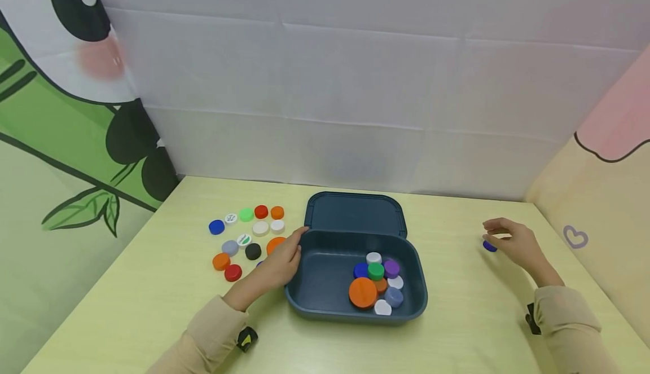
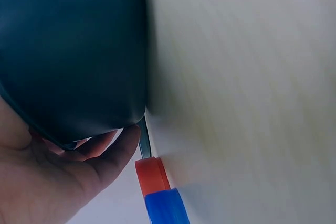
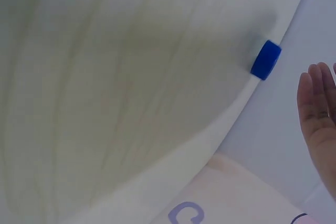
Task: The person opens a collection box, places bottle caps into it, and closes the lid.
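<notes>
Caps sit in the box the left hand grips; loose caps remain at ten o'clock, a blue cap at three near the right hand's straight fingers.

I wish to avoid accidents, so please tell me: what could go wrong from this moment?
The right hand hovers near the blue cap without gripping it, so it might knock the cap away. The left hand holds the box by its rim; a tug could shift the caps inside. An orange cap beside the left hand might be brushed aside.
</notes>
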Tool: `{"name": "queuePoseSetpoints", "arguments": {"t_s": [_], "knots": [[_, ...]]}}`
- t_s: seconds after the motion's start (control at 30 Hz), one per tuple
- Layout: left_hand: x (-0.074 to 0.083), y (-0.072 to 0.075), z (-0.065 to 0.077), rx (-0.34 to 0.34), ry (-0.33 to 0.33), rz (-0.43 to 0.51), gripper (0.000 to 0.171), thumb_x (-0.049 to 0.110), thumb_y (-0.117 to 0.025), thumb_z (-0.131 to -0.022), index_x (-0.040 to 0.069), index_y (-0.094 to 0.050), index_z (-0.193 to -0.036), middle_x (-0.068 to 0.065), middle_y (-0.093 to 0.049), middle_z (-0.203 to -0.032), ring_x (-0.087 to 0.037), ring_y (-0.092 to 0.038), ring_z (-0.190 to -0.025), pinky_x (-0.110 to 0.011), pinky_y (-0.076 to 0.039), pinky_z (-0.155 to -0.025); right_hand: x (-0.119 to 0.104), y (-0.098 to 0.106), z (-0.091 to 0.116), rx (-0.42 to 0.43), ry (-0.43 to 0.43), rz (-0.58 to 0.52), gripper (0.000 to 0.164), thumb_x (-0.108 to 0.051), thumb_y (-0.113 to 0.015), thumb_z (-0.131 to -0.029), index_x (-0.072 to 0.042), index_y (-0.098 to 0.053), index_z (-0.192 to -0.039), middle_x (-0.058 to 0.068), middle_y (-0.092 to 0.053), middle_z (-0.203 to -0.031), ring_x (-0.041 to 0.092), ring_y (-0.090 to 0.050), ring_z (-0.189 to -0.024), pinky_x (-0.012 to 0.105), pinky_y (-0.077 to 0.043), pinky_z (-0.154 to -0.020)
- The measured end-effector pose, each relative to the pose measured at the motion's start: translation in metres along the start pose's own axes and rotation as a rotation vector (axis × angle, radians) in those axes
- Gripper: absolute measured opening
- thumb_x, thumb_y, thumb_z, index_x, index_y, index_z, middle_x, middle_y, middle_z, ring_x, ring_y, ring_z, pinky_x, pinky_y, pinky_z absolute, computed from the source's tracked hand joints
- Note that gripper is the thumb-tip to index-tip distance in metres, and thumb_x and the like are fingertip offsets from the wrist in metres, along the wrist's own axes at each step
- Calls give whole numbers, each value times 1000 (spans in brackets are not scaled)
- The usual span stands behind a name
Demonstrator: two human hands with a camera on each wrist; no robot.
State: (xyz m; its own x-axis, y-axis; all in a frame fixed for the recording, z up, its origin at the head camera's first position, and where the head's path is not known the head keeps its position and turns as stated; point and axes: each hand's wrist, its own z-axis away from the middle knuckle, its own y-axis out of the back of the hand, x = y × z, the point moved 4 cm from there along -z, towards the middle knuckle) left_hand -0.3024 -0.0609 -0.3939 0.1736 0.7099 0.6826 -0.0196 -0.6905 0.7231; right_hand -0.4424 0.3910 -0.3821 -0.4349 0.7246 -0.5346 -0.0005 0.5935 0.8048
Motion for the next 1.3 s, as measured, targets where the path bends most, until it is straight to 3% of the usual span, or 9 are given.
{"name": "queuePoseSetpoints", "arguments": {"t_s": [0.3, 0.47, 0.57, 0.83, 1.3], "knots": [[-1, -1, 0, -2, -5, -8, 45, 2, -34, -95, -1, -28, -139, -21, -37, -141, -34, -40, -128, -48, -33, -105, 20, 3, 2, -33, -66, 47, 33, -18, -62, -86, 1, -58, -112, 25, -62, -106, 20, -63, -88, 18, -46, -64], [-2, -1, -1, 1, 0, -2, 44, 2, -35, -95, -1, -28, -139, -21, -38, -141, -34, -40, -127, -48, -34, -104, 32, -2, 1, -70, -95, 30, 36, -21, -64, -84, 3, -58, -110, 24, -62, -104, 38, -59, -93, 31, -49, -65], [-1, -1, 0, -1, 3, 4, 44, 2, -34, -95, -1, -28, -139, -21, -38, -141, -34, -40, -127, -48, -33, -105, 37, -4, 0, -98, -105, 16, 37, -21, -65, -83, 4, -57, -109, 26, -61, -105, 39, -59, -93, 36, -51, -66], [-2, -1, 0, -1, 6, 3, 44, 2, -34, -95, -1, -29, -139, -21, -38, -140, -34, -41, -127, -49, -34, -104, 35, -9, 0, -193, -145, 28, 38, -16, -64, -84, 6, -55, -113, 29, -60, -107, 42, -58, -97, 27, -48, -64], [-1, 0, 1, 5, 6, -3, 44, 3, -35, -95, -1, -29, -139, -21, -38, -140, -34, -41, -127, -48, -34, -104, 33, -13, -4, -204, -114, 51, 30, -7, -66, -80, 7, -58, -106, 28, -62, -98, 40, -60, -89, 26, -48, -60]]}}
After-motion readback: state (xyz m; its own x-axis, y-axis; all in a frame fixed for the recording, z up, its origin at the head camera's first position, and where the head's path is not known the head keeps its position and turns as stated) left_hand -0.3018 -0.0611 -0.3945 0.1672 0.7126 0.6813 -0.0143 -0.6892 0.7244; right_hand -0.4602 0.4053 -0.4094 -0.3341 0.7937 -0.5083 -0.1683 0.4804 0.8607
